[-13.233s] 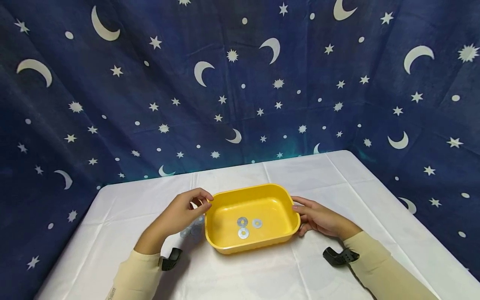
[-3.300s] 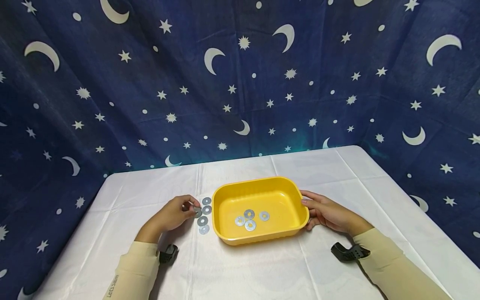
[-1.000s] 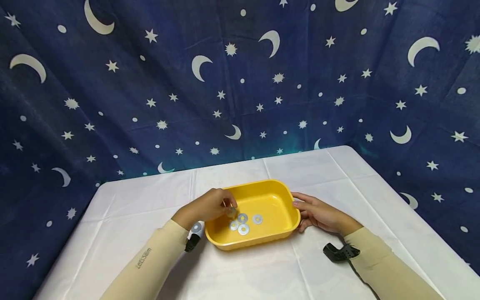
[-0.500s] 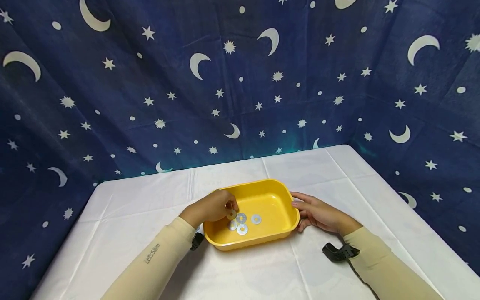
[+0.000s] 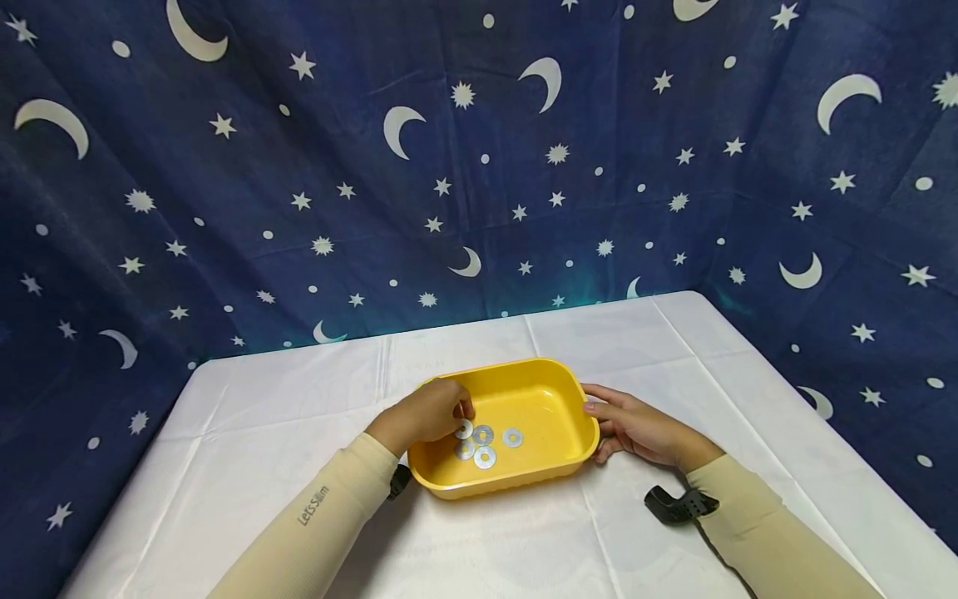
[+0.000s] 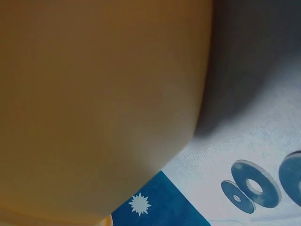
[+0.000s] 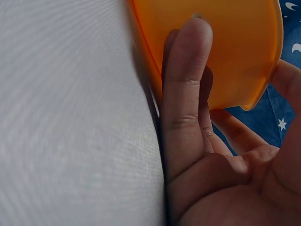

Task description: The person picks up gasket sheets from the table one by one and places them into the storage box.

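The left hand's (image 5: pixel 432 409) fingers curl at a washer (image 5: pixel 467 434), grip unclear. The right hand's (image 5: pixel 636 429) parted fingers hold the tray (image 5: pixel 535 408), its length paralleling the surface's (image 5: pixel 524 549) far edge.

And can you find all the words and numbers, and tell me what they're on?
"Let's Slim": on the left sleeve, though it's small, so I'm unsure of the last letters.
No other words or numbers I can read, not on the yellow tray or washers.
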Action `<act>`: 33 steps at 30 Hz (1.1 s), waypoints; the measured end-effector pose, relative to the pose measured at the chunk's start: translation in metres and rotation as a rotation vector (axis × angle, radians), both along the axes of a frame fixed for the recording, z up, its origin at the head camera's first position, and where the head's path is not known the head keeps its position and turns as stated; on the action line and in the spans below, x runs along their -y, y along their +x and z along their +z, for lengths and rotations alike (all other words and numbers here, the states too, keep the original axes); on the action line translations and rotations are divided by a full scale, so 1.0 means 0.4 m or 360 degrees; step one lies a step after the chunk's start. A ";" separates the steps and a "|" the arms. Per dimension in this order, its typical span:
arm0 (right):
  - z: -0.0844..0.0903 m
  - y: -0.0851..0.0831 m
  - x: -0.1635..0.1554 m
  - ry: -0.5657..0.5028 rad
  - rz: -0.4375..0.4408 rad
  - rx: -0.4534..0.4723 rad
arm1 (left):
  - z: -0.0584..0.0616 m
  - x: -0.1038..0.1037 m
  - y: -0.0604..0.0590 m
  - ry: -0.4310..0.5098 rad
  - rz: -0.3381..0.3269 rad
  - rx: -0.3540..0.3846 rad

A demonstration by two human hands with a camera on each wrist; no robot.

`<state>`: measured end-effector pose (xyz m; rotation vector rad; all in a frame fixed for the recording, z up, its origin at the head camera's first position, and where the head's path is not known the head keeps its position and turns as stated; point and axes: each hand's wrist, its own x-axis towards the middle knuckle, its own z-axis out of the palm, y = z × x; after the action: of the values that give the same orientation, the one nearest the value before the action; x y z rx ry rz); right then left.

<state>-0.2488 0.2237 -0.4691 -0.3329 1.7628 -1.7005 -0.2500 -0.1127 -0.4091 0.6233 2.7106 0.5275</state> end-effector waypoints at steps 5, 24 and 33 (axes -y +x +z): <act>0.000 0.001 0.001 -0.0002 0.0000 -0.0001 | 0.002 0.003 0.003 -0.0002 0.0007 0.0004; 0.001 -0.001 0.002 0.0002 0.0023 -0.0019 | 0.050 0.057 0.060 0.0466 -0.0005 -0.0143; 0.004 0.001 0.002 0.0012 0.0023 -0.0023 | 0.052 0.122 0.093 0.0617 0.0157 -0.0227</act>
<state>-0.2484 0.2230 -0.4677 -0.3548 1.7729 -1.6848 -0.2128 -0.1616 -0.3882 0.6431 2.8026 1.0899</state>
